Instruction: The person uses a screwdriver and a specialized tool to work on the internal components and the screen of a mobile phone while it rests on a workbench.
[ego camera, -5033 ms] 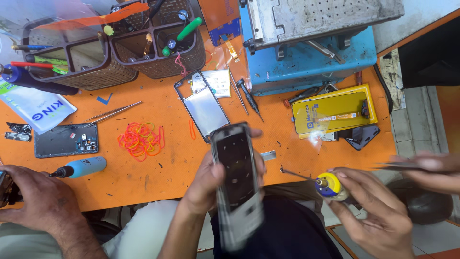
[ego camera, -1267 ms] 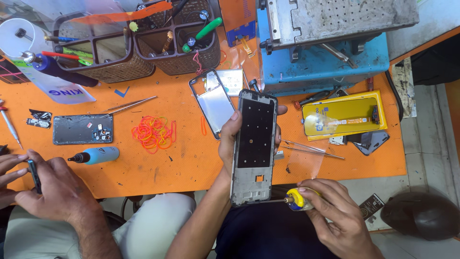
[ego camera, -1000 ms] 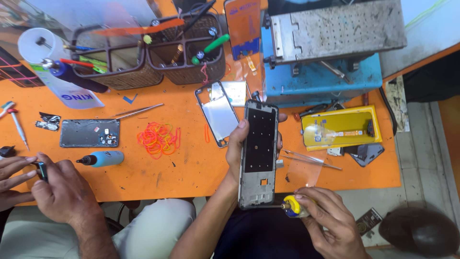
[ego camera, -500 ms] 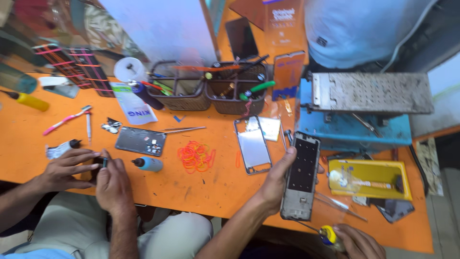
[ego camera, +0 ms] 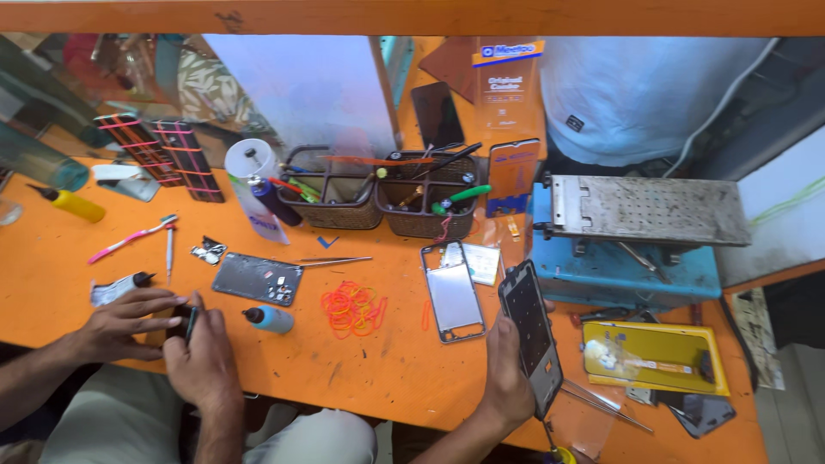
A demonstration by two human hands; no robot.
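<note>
My left hand grips a dark, opened phone from behind and holds it upright over the front of the orange bench. The yellow handle of a screwdriver pokes in at the bottom edge just below the phone. My right hand is below the frame. A silver phone frame lies flat on the bench just left of the held phone.
A co-worker's two hands work on a small dark part at the left. A dark phone back, small blue bottle and orange rubber bands lie mid-bench. Tool baskets stand behind; a blue machine and yellow tray sit right.
The view has tilted up and back, showing more of the bench. My left hand still holds the phone. My right hand with the screwdriver has slipped out at the bottom edge.
</note>
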